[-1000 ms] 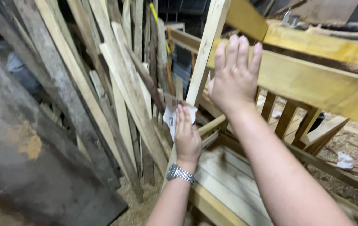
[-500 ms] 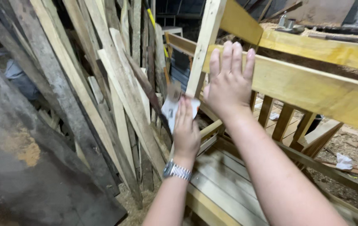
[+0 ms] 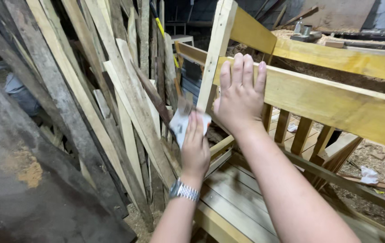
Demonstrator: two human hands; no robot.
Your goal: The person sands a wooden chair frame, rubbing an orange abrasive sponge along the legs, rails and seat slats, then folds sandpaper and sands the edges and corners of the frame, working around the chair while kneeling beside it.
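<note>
My left hand point(image 3: 195, 148), a metal watch point(image 3: 184, 191) on its wrist, presses a folded white sheet, likely sandpaper point(image 3: 181, 124), against the lower part of a pale upright wooden post point(image 3: 215, 54). My right hand point(image 3: 240, 96) lies flat with fingers spread on the yellow wooden rail point(image 3: 336, 105) of a slatted wooden frame, right beside that post. The two hands are close together, left below right.
Many rough planks point(image 3: 125, 103) lean in a stack on the left, behind a dark board point(image 3: 26, 180). Short balusters point(image 3: 301, 135) stand under the rail. Pale floor slats point(image 3: 237, 202) lie below my arms. Sawdust and a crumpled white scrap point(image 3: 369, 174) cover the ground at right.
My left hand has slid the white sheet slightly up and along the post. My right hand stays flat on the rail, little changed.
</note>
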